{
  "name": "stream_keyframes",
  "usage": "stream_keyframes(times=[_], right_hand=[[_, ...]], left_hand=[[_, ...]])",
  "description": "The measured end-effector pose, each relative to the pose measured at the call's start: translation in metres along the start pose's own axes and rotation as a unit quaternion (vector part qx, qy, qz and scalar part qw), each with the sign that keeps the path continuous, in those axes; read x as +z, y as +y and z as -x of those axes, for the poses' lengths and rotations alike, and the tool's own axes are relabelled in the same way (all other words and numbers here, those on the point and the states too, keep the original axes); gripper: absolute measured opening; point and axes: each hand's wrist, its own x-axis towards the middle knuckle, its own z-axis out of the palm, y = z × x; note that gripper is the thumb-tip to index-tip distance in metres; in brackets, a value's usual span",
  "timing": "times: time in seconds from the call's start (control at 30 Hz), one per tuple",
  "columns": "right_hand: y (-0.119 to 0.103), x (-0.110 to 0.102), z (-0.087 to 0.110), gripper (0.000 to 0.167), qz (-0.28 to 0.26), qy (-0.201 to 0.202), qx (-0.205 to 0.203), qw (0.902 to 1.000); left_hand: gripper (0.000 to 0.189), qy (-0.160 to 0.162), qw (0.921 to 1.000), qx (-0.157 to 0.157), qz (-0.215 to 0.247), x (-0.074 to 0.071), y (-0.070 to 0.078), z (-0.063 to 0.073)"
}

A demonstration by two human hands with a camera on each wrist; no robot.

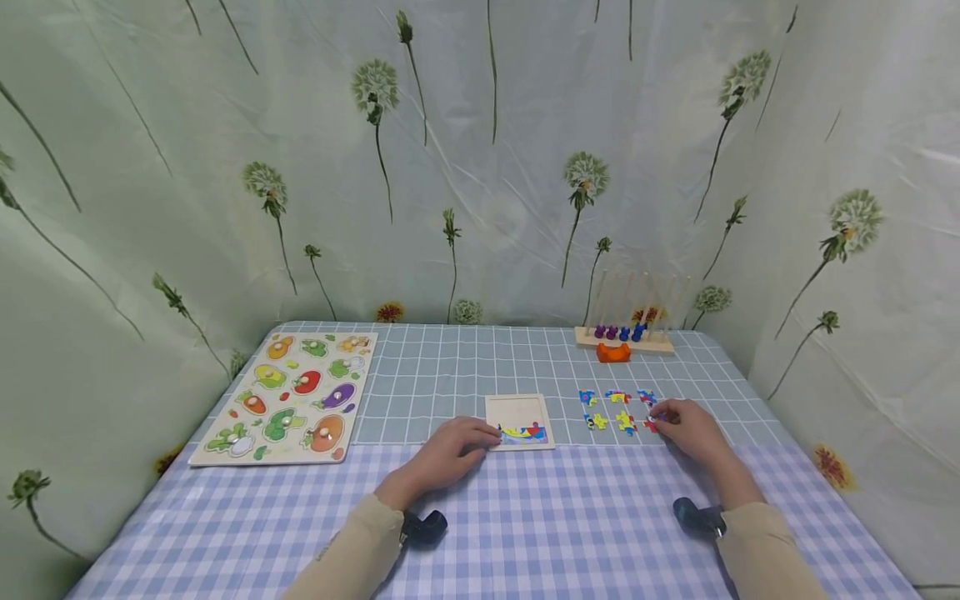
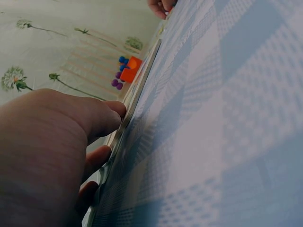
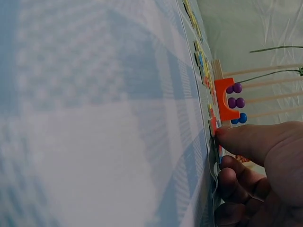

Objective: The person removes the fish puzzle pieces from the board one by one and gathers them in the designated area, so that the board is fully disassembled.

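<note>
A small wooden puzzle tray (image 1: 517, 408) lies mid-table, with colourful fitted pieces (image 1: 525, 433) along its near side. My left hand (image 1: 453, 450) rests at the tray's near left corner, its fingers loosely bent and touching the rim. To the right, several jigsaw pieces are laid out in two rows, among them a blue piece (image 1: 587, 397) and a yellow piece (image 1: 626, 422). At the right end of these rows, my right hand (image 1: 693, 429) pinches a red and blue puzzle piece (image 3: 214, 126) between thumb and forefinger, low at the table surface. Its fingers partly hide that piece.
On the left lies a large vegetable knob puzzle board (image 1: 300, 408). A wooden peg rack (image 1: 660, 346) with purple and blue beads stands at the back right, an orange curved block (image 1: 613, 353) in front. Grey grid cloth (image 1: 427, 367) meets blue checked cloth (image 1: 562, 517).
</note>
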Motion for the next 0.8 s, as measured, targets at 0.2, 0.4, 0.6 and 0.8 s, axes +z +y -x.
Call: stream_keyframes(times=[0.2,0.4,0.6,0.8], right_hand=[[0.000,-0.001,0.000,0.029,0.006,-0.001,-0.001,1.0000],[-0.001,-0.001,0.002,0.031,0.005,0.002,0.001,1.0000],[-0.008,-0.001,0.004,0.031,0.001,0.015,0.000,0.9999],[-0.024,0.000,0.005,0.028,-0.014,0.033,-0.008,0.9993]], left_hand=[[0.029,-0.001,1.0000,0.002,0.001,0.000,0.001,0.000],[0.029,-0.001,1.0000,-0.002,0.001,0.000,0.000,0.000],[0.029,-0.003,1.0000,-0.003,0.000,0.000,-0.001,-0.001],[0.029,0.007,0.9999,0.009,0.004,0.000,-0.002,0.000]])
